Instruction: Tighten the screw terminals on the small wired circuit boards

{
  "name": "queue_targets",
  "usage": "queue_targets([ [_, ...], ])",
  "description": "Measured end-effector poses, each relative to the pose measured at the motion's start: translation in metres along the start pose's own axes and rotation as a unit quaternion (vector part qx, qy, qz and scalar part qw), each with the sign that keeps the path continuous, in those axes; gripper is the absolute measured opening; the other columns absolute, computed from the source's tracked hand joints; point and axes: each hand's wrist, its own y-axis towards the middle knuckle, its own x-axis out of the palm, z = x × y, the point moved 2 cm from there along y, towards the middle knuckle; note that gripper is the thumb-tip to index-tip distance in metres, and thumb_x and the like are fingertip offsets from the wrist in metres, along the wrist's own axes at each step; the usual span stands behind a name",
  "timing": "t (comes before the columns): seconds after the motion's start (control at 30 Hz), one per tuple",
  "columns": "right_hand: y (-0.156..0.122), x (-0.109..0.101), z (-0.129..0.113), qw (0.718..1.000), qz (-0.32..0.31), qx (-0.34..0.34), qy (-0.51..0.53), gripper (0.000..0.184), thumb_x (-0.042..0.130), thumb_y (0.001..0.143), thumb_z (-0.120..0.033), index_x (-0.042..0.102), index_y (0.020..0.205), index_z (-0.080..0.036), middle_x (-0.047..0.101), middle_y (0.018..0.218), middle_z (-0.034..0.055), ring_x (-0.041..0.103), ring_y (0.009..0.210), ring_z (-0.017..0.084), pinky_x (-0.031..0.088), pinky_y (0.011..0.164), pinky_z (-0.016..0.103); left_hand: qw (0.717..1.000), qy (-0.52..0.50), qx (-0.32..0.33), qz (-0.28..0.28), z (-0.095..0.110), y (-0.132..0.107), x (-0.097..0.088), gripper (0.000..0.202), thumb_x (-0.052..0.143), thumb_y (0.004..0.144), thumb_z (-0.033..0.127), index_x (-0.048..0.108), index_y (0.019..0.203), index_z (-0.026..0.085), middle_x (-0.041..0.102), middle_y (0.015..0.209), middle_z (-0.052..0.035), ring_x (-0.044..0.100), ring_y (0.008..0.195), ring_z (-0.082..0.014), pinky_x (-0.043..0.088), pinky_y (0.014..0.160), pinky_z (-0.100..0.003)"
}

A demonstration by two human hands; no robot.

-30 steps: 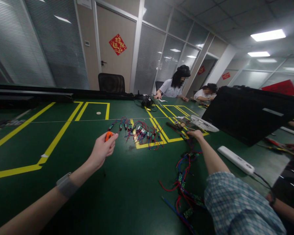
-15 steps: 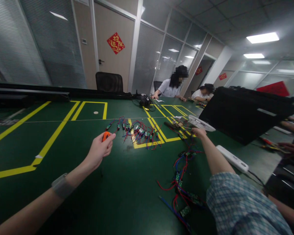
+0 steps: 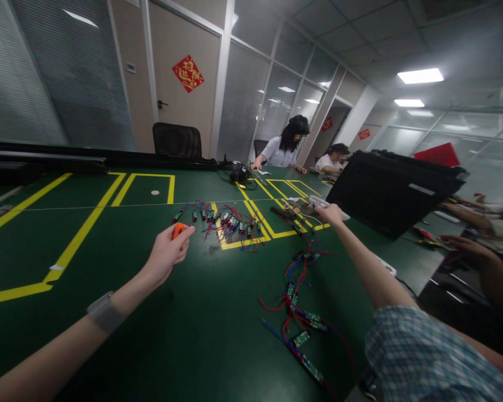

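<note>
While the left hand [image 3: 166,255] grips it, the orange tool [image 3: 178,229] looks small and rounded.

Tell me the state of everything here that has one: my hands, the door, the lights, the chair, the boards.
Left hand: closed around orange tool.
Right hand: stretched forward, grip unclear.
Door: shut.
Ceiling lights: on.
Chair: empty.
Wired boards: loose, wires tangled.

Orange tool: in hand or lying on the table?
In hand: the left hand is closed around the orange tool, with only its top showing above the grip.
</note>
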Motion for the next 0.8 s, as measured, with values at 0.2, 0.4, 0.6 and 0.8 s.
queue_targets([
  [0.2, -0.099, 0.005, -0.080, 0.974, -0.122, -0.191, 0.024, 0.011, 0.062, 0.074, -0.022, 0.070, 0.076, -0.014, 0.068, 0.071, 0.0055, 0.061, 0.068, 0.015, 0.040, 0.059, 0.022, 0.997, 0.053, 0.047, 0.004, 0.009, -0.007, 0.001, 0.032, 0.067, 0.071, 0.043, 0.048, 0.075, 0.018, 0.040, 0.049, 0.0091, 0.030, 0.035, -0.0044, 0.020, 0.035, -0.016],
  [0.4, -0.264, 0.005, -0.148, 0.836, -0.213, -0.505, -0.002, 0.010, 0.059, 0.079, -0.021, 0.066, 0.082, -0.014, 0.068, 0.084, 0.0096, 0.060, 0.077, 0.018, 0.042, 0.069, 0.027, 0.911, 0.326, 0.238, 0.080, 0.032, -0.019, -0.012, 0.028, 0.056, 0.077, 0.046, 0.055, 0.072, 0.019, 0.052, 0.061, 0.0020, 0.048, 0.054, -0.0128, 0.038, 0.052, -0.024],
  [0.6, -0.358, 0.006, -0.168, 0.731, -0.226, -0.643, 0.019, 0.015, 0.053, 0.087, -0.025, 0.063, 0.088, -0.014, 0.066, 0.085, 0.0078, 0.057, 0.076, 0.017, 0.043, 0.073, 0.028, 0.823, 0.463, 0.314, 0.100, 0.035, -0.033, -0.020, 0.031, 0.049, 0.083, 0.048, 0.058, 0.078, 0.019, 0.059, 0.068, 0.0004, 0.053, 0.060, -0.0140, 0.037, 0.062, -0.024],
  [0.8, -0.390, 0.010, -0.185, 0.727, -0.217, -0.650, 0.040, 0.015, 0.050, 0.088, -0.021, 0.063, 0.094, -0.013, 0.065, 0.089, 0.0081, 0.057, 0.080, 0.019, 0.043, 0.073, 0.029, 0.771, 0.589, 0.241, 0.040, 0.029, -0.048, -0.030, 0.033, 0.045, 0.083, 0.049, 0.056, 0.071, 0.021, 0.057, 0.061, -0.0009, 0.052, 0.056, -0.0167, 0.031, 0.057, -0.025],
])
